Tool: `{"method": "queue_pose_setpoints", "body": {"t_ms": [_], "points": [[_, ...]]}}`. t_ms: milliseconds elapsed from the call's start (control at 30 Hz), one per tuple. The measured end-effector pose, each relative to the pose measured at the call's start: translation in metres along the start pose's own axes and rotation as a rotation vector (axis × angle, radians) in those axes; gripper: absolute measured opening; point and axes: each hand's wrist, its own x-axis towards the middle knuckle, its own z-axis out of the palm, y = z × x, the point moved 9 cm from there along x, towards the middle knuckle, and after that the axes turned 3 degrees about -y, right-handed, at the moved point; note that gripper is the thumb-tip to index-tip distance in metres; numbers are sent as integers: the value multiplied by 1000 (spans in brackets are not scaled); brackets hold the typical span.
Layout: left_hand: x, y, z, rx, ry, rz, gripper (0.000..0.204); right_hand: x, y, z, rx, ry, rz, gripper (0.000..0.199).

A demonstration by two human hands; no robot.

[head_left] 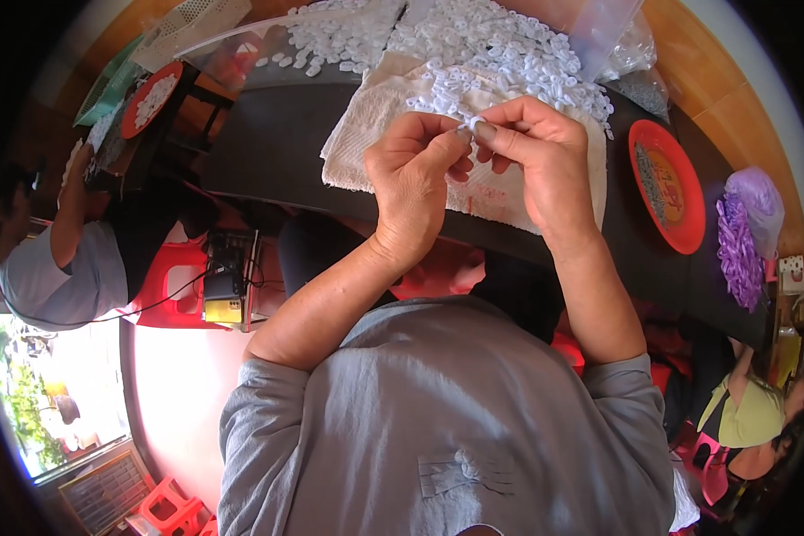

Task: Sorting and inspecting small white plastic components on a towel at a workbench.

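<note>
— So where was the small white ring [475, 122]?
— Above the white towel [366, 134], pinched between the fingertips of both hands, the left hand [415, 174] and right hand [536, 152] pressed close together.
— And the heap of white rings [500, 45]?
— Beyond the towel.

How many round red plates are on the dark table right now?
2: one round red plate at the table's right end, holding grey bits; another at the far left, holding white pieces. Others may be hidden.

A small hand-assembly workshop, by the look of it: a dark counter [277, 134] heaped with tiny white parts [500, 45], red trays [668, 186] of pieces, purple bundles [740, 250], red plastic stools [174, 281], and other workers [54, 259] seated alongside.
</note>
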Motion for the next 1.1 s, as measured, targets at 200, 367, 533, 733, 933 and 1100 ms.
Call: {"method": "queue_pose_setpoints", "body": {"t_ms": [200,367,533,733,933,1100], "points": [[0,3,7,23,-105,-27,9,2,2,-3,58,-54,73,10],[-7,8,20,67,-278,3,23,-1,2,-3,64,-199,146,14],[-9,12,23,63,-363,-3,25,-10,11,2,125,-282,270,17],[-12,13,30,8,-436,-6,21,-15,8,9,134,-377,276,20],[-14,13,32,31,-440,16,17,-20,16,11,241,-385,288,20],[-13,7,33,-38,-435,-37,15,-21,20,16,357,-435,310,21]]}}
